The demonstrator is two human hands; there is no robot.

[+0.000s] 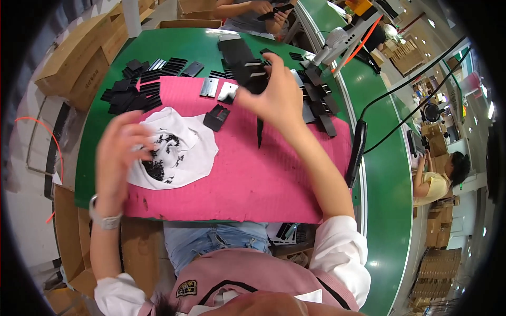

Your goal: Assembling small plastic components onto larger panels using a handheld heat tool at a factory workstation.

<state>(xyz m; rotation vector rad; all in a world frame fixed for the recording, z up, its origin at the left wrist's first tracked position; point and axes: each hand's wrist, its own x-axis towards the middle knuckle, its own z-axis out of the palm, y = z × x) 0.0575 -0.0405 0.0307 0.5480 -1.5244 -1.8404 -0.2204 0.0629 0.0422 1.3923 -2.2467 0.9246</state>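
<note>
My left hand (122, 150), smeared by motion, is over the left edge of a white cloth (197, 158), its fingers apart and nothing visible in them. Small black pieces (154, 169) lie heaped and scattered on the cloth. My right hand (278, 95) reaches to the back of the pink mat, thumb and forefinger spread beside a dark slotted block (250, 73); whether they touch it is unclear. A similar black block (216, 117) sits beside the cloth. Two silvery plates (209, 87) lie behind it. Below my right hand a thin black pointed tool (260, 132) shows.
The pink corrugated mat (253, 189) covers much of a green table (174, 42). Black parts are piled at the left (132, 95) and right (320, 102). A black cabled handle (357, 147) lies along the right edge. Cardboard boxes (74, 68) stand left; a co-worker's hands (274, 11) are opposite.
</note>
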